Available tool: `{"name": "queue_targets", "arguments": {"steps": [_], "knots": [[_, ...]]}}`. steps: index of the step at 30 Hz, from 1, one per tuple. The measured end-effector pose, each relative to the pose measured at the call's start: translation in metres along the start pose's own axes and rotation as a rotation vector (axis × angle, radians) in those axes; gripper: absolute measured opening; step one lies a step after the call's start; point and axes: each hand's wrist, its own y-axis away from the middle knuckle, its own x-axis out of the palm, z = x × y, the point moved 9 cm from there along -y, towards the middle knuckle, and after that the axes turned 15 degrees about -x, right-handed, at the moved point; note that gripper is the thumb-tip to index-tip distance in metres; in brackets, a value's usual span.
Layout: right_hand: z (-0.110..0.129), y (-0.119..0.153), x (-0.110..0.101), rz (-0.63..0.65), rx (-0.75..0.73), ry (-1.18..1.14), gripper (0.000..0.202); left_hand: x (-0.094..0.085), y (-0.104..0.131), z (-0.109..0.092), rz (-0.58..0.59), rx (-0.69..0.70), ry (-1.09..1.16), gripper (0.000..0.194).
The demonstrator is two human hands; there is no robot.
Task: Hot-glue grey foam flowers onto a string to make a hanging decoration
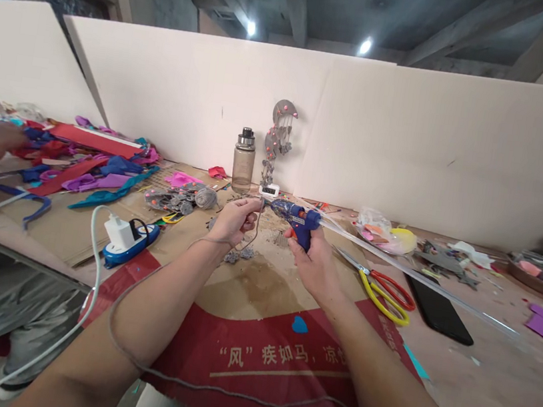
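Observation:
My left hand (236,222) is closed in a pinch on a grey yarn (224,394), just in front of the nozzle of a blue glue gun (305,225). The yarn loops around my left forearm and trails across my lap. My right hand (313,256) is wrapped round the glue gun's handle, its nozzle pointing left at the left fingertips. A long clear glue stick (422,279) stretches from behind the gun to the right. Small grey pieces (238,255) lie below my hands. Whether nozzle and yarn touch is too small to tell.
Scissors (383,290) and a black phone (439,308) lie right. A bottle (243,164) stands behind, beside a grey moon ornament (284,112). Left are a yarn ball (206,198), a power strip (130,245), felt scraps (119,169) and another person's hand (0,137).

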Motion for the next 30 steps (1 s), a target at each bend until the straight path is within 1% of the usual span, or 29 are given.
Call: {"name": "queue_targets", "arguments": {"steps": [5, 8, 11, 16, 23, 26, 30], "knots": [[0.0033, -0.0022, -0.003, -0.011, -0.017, 0.062, 0.019, 0.0038, 0.0017, -0.0011, 0.026, 0.021, -0.029, 0.033], [0.005, -0.0031, -0.0036, -0.008, -0.024, 0.078, 0.02, 0.0059, 0.004, -0.0019, 0.006, 0.024, -0.062, 0.034], [0.0049, -0.0032, -0.0037, -0.001, -0.018, 0.093, 0.022, 0.0056, 0.0051, -0.0031, -0.013, 0.023, -0.079, 0.034], [0.002, -0.0019, -0.004, 0.005, 0.0, 0.127, 0.028, 0.0028, 0.0045, -0.0076, 0.0, 0.055, -0.055, 0.034], [0.0008, -0.0024, -0.0041, -0.006, -0.016, 0.166, 0.033, 0.0057, 0.005, -0.0032, -0.013, 0.012, -0.079, 0.033], [0.0013, -0.0023, -0.0044, -0.008, -0.021, 0.158, 0.035, 0.0055, 0.0049, -0.0047, 0.001, 0.032, -0.062, 0.034], [0.0, -0.0006, -0.005, -0.035, 0.012, 0.069, 0.027, 0.0001, 0.0014, -0.0066, 0.002, 0.049, -0.031, 0.034]]}}
